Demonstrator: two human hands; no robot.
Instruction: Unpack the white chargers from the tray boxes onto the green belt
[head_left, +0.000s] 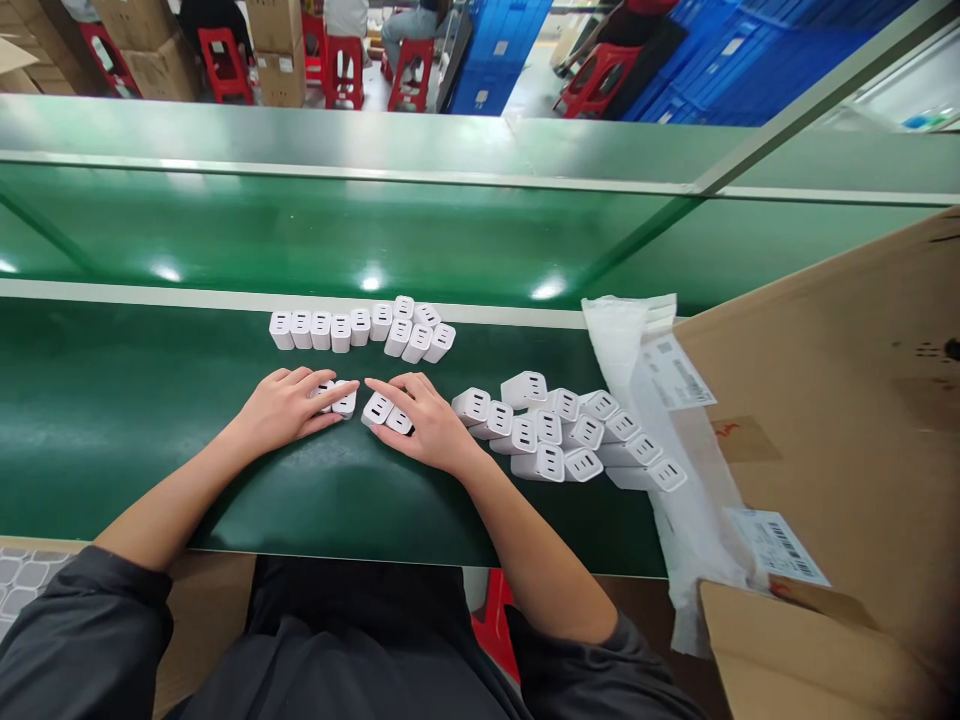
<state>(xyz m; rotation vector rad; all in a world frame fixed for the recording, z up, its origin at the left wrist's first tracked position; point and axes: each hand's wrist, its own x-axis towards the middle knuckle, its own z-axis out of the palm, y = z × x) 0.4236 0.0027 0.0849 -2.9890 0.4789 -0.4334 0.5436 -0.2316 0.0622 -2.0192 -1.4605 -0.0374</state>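
Head view: your left hand (281, 407) and right hand (431, 425) rest over the green work surface (112, 430), fingertips facing each other. Your left fingers are closed around 2 blocks, the left pair (344, 400), with the index finger laid across the far side and the thumb along the near side. Your right index finger and thumb bracket 2 more, the right pair (376, 408), in the same manner. Grip pressure cannot be told.

Governing relation: the narrow gap between the 2 pairs. The left pair runs roughly left to right. The right pair is set askew, its left block farther from you than its right block, so the 2 pairs are not parallel. Each block appears to stand on end, slotted face up, long axis roughly vertical. Each pair lies inside the curve of its own hand, between index finger and thumb.

Beyond your fingertips, the far row (321, 330) extends left to right and bunches at its right end. To the right, the loose cluster (548, 428) begins just beside your right hand, the nearer of the 2. Farther right are white wrapping (694, 500) and a cardboard box (825, 420).
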